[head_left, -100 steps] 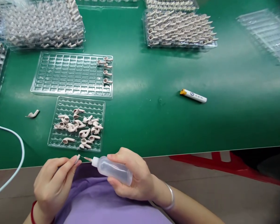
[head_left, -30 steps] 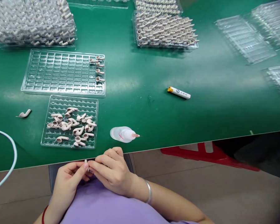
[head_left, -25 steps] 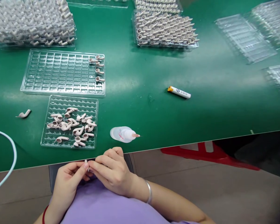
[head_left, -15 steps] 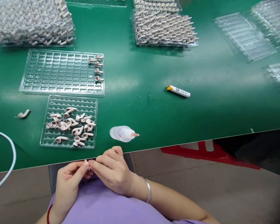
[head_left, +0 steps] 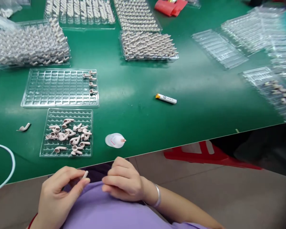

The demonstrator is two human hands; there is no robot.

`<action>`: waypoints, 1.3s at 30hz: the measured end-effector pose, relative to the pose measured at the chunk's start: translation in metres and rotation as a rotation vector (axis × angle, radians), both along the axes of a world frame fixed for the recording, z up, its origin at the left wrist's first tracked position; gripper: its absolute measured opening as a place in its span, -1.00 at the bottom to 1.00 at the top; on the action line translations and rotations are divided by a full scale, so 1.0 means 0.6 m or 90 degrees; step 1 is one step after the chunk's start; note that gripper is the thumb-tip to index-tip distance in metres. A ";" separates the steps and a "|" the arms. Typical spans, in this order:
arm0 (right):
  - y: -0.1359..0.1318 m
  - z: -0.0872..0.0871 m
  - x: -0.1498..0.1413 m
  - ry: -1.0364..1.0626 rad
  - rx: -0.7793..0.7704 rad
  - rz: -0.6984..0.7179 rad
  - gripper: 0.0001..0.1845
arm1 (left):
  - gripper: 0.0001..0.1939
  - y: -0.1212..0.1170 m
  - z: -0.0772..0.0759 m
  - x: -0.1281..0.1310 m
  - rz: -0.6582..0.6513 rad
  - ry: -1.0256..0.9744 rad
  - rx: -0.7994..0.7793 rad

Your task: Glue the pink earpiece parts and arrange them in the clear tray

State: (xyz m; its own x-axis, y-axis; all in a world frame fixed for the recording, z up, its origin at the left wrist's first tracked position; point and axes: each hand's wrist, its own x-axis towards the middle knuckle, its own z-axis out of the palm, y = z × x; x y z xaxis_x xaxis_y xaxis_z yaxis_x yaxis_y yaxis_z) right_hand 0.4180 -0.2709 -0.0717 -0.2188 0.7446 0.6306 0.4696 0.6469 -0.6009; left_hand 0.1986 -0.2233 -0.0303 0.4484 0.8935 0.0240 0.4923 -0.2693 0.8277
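Observation:
Pinched between the thumb and forefinger of my left hand (head_left: 61, 192) is a pale earbud shell (head_left: 85, 174); only its stem end shows. My right hand (head_left: 125, 181) is closed a short way to the right, thumb and fingers together; what it holds, if anything, is hidden. Both hands are just off the table's front edge. Beyond them lies a clear pitted tray (head_left: 68, 115) with several loose beige earbud shells (head_left: 74, 140). A white squeeze bottle (head_left: 114, 140) with a narrow tip stands right of that tray.
Behind is a larger clear tray (head_left: 54, 87) with several shells at its right end. One shell (head_left: 24, 127) lies alone at left, near a white cable (head_left: 10, 152). A white-and-orange lighter-like stick (head_left: 166, 99) is on the green table. Filled tray stacks (head_left: 147, 46) stand at the back.
My hands have come apart: the left went left and down with the earbud shell, the right moved slightly right and down. The view has shifted, showing more of the table's back.

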 end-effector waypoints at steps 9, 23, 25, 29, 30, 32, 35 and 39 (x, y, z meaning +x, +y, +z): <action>0.027 -0.007 0.078 0.146 -0.027 -0.286 -0.88 | -0.92 0.238 0.040 0.085 -0.047 0.098 0.373; 0.036 -0.010 0.080 0.193 -0.054 -0.301 -0.86 | -0.81 0.350 0.000 0.182 -0.146 0.236 0.305; 0.036 -0.009 0.080 0.193 -0.057 -0.302 -0.87 | -0.82 0.352 0.001 0.181 -0.144 0.234 0.293; 0.035 -0.011 0.079 0.193 -0.061 -0.303 -0.87 | -0.83 0.349 0.009 0.173 -0.139 0.217 0.263; 0.035 -0.011 0.080 0.193 -0.063 -0.305 -0.87 | -0.83 0.347 0.012 0.170 -0.133 0.205 0.249; 0.035 -0.012 0.080 0.194 -0.066 -0.306 -0.87 | -0.82 0.344 0.020 0.160 -0.110 0.175 0.220; 0.034 -0.011 0.081 0.197 -0.073 -0.303 -0.87 | -0.82 0.342 0.036 0.143 -0.074 0.165 0.215; 0.033 -0.008 0.080 0.197 -0.070 -0.302 -0.86 | -0.88 0.338 0.060 0.113 -0.081 0.263 0.219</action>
